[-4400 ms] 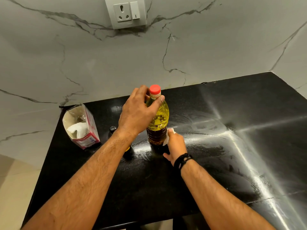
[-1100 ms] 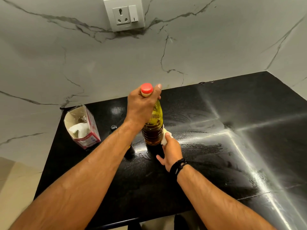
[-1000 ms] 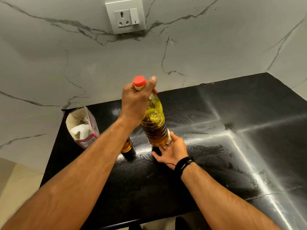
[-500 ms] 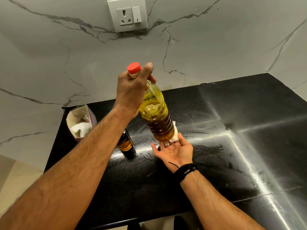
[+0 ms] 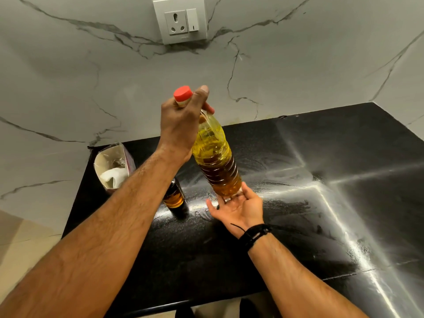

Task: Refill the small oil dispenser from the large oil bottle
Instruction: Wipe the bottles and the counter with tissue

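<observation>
The large oil bottle (image 5: 214,157), clear plastic with yellow oil and a red cap, hangs tilted above the black counter, cap up and to the left. My left hand (image 5: 181,125) grips its neck just below the cap. My right hand (image 5: 238,206) lies palm up under the bottle's base, fingers straight and touching it. The small oil dispenser (image 5: 175,198), a dark bottle with amber oil, stands on the counter to the left of the big bottle; my left forearm hides its top.
An opened carton (image 5: 112,167) with white contents stands at the counter's back left corner. The black counter (image 5: 321,203) stretches to the right, streaked with reflections. A marble wall with a socket (image 5: 180,19) rises behind. The counter's front edge is near me.
The large bottle has been lifted off the counter and tilted. My right hand turned palm up under its base, and the dispenser came into view behind my left arm.
</observation>
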